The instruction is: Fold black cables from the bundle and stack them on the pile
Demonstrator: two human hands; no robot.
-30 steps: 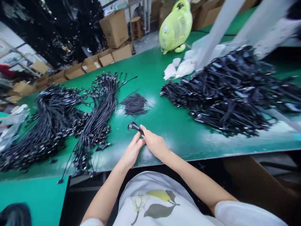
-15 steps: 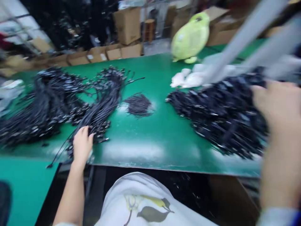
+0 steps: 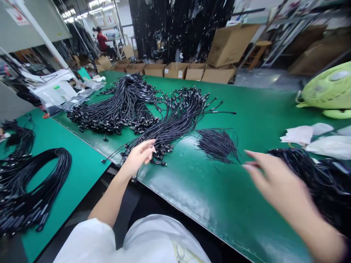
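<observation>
My left hand (image 3: 139, 155) hovers with fingers spread over the plug ends of a long bundle of black cables (image 3: 178, 117) on the green table (image 3: 219, 197); nothing shows in it. Blurred by motion, my right hand (image 3: 274, 182) is stretched out flat and open above the table, fingers pointing left. It is between a small tuft of thin black ties (image 3: 218, 144) and a big heap of black cables (image 3: 315, 175) at the right. A second pile of cables (image 3: 120, 106) lies further back on the left.
A yellow-green fan (image 3: 329, 89) and white bags (image 3: 301, 133) sit at the far right. Cardboard boxes (image 3: 175, 69) line the table's far edge. A lower green table (image 3: 82, 164) at the left carries looped cables (image 3: 27, 182). A person in red (image 3: 102, 40) works far back.
The short cable piece held by both hands a second ago is gone from them. My left hand went to the middle bundle; my right hand came back from the right heap. The view swung left.
</observation>
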